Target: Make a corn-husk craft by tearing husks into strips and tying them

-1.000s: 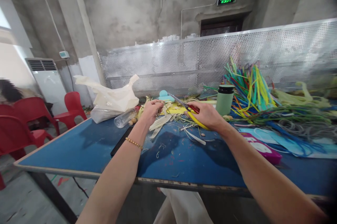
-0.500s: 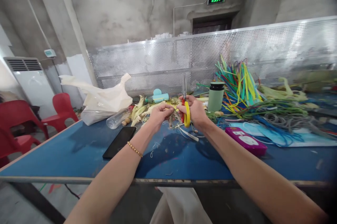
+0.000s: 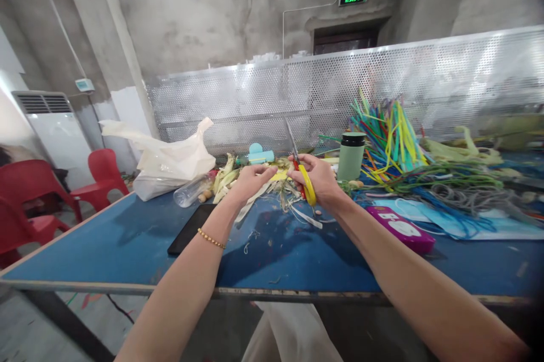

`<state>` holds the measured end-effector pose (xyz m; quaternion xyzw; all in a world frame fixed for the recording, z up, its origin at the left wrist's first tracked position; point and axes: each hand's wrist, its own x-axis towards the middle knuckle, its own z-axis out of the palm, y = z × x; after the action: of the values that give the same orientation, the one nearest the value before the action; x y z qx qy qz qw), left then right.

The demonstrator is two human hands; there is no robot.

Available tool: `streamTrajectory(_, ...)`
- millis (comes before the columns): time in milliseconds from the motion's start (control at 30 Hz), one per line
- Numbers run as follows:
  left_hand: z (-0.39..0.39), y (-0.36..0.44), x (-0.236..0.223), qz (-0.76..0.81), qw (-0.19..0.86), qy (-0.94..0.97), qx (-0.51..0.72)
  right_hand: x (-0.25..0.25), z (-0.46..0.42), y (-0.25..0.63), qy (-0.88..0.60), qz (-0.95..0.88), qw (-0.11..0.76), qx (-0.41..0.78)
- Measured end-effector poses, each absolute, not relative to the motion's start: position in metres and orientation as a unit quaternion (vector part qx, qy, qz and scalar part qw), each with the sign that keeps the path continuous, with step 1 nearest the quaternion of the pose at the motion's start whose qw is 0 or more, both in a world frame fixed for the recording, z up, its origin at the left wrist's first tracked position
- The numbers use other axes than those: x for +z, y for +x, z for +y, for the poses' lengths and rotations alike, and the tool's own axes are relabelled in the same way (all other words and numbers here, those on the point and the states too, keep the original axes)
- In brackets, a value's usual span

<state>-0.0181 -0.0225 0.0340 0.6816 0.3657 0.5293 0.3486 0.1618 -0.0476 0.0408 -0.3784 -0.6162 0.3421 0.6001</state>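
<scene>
My right hand (image 3: 319, 179) is wrapped round a pair of scissors (image 3: 306, 183) with red and yellow handles, their blades pointing up and slightly left. Across a small gap, my left hand (image 3: 254, 182), with a gold beaded bracelet at the wrist, has its fingers pinched together. A pale strip of husk (image 3: 250, 204) hangs below those fingers and appears to be held by them, though the grip itself is hidden. Between and behind the hands lie yellow material (image 3: 280, 175) and frayed pale fibres (image 3: 285, 192). More husks (image 3: 224, 175) lie left of them.
A white plastic bag (image 3: 174, 161), clear bottle (image 3: 187, 195) and black phone (image 3: 189, 231) are on the left of the blue table (image 3: 127, 254). To the right are a green container (image 3: 351, 161), purple box (image 3: 402, 230), coloured strips (image 3: 395, 135) and tangled cords (image 3: 450, 186).
The scissors have tilted, their tips leaning left and handles swinging right. My hands have drawn slightly apart, and a pale strip now shows below my left hand.
</scene>
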Motion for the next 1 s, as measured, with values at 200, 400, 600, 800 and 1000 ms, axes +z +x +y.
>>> streamTrajectory(200, -0.029, -0.008, 0.031, 0.296, 0.459, 0.699, 0.461, 0.036, -0.043, 0.159, -0.395, -0.637, 0.588, 0.304)
streamTrajectory(400, -0.015, -0.015, 0.028, 0.319, 0.496, 0.592, 0.550, 0.035, -0.032, 0.172, -0.435, -0.661, 0.597, 0.132)
streamTrajectory(600, 0.006, -0.022, 0.020, 0.354, 0.504, 0.502, 0.607, 0.040, -0.059, 0.159, -0.510, -0.670, 0.453, 0.293)
streamTrajectory(800, 0.013, -0.028, 0.019, 0.365, 0.458, 0.492, 0.644, 0.035, -0.067, 0.148, -0.549, -0.686, 0.342, 0.333)
streamTrajectory(1000, 0.015, -0.030, 0.020, 0.383, 0.423, 0.478, 0.667, 0.032, -0.064, 0.146, -0.563, -0.687, 0.321, 0.329)
